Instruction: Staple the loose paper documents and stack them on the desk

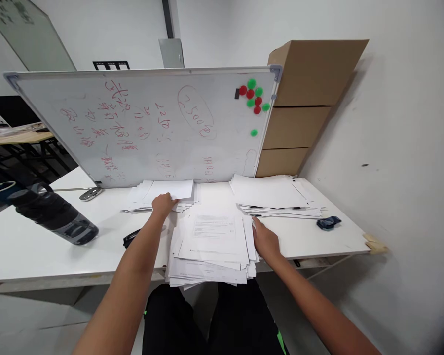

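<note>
While left hand (163,204) touches sheets (172,189), right (265,241) touches stack (212,239).

The left hand (164,204) touches the near edge of the left paper pile (170,188); the right hand (266,241) is at the right edge of the middle paper stack (214,241), whose uneven sheets overhang the front of the white worktop (107,257). The right paper pile (270,191) lies farther back. A dark bottle (55,217) is at left. Behind, a whiteboard (148,128) carries red writing and round magnets (250,93), beside stacked cardboard boxes (318,74).
</note>
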The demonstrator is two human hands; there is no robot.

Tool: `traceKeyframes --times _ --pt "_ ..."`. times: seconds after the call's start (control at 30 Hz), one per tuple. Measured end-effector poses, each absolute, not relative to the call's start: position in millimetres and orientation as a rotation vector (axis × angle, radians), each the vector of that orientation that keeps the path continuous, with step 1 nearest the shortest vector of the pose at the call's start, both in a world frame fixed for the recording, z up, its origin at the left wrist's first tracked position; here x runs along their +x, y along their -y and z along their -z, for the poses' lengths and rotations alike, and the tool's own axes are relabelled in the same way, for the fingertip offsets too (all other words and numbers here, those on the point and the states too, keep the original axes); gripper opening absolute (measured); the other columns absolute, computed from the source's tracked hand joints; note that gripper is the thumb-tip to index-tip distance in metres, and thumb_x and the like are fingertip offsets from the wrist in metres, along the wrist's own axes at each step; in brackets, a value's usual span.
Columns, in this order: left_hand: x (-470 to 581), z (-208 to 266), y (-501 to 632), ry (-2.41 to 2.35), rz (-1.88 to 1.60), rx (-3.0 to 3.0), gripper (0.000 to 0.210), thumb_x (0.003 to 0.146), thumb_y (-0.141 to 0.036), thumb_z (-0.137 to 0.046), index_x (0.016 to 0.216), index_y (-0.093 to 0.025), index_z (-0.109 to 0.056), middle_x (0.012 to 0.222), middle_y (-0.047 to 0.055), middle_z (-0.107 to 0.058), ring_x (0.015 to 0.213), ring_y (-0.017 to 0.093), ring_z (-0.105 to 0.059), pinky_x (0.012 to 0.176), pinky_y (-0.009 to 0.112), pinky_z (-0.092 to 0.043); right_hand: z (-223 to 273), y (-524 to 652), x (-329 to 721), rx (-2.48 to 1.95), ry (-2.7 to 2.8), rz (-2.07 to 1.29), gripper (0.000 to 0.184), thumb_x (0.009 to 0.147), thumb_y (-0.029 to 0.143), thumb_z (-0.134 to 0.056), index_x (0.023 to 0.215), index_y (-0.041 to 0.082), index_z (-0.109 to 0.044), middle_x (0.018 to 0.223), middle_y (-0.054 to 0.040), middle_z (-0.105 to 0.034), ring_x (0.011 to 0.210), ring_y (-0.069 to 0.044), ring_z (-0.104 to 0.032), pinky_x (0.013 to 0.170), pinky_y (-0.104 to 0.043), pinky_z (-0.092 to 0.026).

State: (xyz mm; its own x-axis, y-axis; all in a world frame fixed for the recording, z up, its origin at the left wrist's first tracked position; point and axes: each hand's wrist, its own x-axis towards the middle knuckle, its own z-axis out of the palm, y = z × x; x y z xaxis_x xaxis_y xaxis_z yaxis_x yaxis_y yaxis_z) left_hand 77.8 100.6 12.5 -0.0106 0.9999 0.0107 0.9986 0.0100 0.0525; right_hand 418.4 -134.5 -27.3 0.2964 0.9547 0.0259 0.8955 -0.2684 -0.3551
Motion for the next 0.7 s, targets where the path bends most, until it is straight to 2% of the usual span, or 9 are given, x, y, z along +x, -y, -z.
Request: traceKeyframes --times 0.2,0.37,0.53,0.7 --pt "76 -7 -102 -2.223 -0.096 2.205 0.039 0.091 -0.050 -0.044 0.102 -0.020 -0.067 0.101 0.017 -0.071 0.095 0.032 -0.067 0.070 0.035 -0.046 30 134 419 -2.257 1.700 -0.255 0.048 0.103 0.037 -0.025 0.146 0.022 -0.041 0.125 -0.0114 -0.065 0.106 -0.026 -0.064 0.080 -0.031 -0.043" --pt "71 -2 -104 -2.252 -0.173 2.187 0.042 0.095 -0.039 -0.032 0.100 -0.018 -0.068 0.100 0.020 -0.070 0.096 0.034 -0.067 0.072 0.038 -0.047 32 132 422 -2.237 1.724 -0.241 0.047 0.103 0.040 -0.022 0.141 0.022 -0.044 0.118 -0.0104 -0.068 0.099 -0.025 -0.065 0.073 -0.031 -0.041" --pt "62 -12 -110 -2.184 -0.400 2.047 0.045 0.094 -0.047 -0.033 0.090 -0.019 -0.068 0.100 0.018 -0.071 0.100 0.034 -0.065 0.076 0.040 -0.048 27 133 421 -2.254 1.748 -0.219 0.043 0.102 0.036 -0.028 0.137 0.020 -0.047 0.115 -0.0107 -0.068 0.095 -0.025 -0.065 0.071 -0.030 -0.039" --pt "73 -53 -88 -1.886 -0.915 1.670 0.042 0.092 -0.053 -0.045 0.083 -0.017 -0.065 0.095 0.015 -0.071 0.099 0.029 -0.064 0.080 0.037 -0.051 30 133 420 -2.221 1.706 -0.245 0.042 0.101 0.034 -0.031 0.136 0.019 -0.049 0.114 -0.0116 -0.069 0.095 -0.025 -0.065 0.073 -0.030 -0.039"
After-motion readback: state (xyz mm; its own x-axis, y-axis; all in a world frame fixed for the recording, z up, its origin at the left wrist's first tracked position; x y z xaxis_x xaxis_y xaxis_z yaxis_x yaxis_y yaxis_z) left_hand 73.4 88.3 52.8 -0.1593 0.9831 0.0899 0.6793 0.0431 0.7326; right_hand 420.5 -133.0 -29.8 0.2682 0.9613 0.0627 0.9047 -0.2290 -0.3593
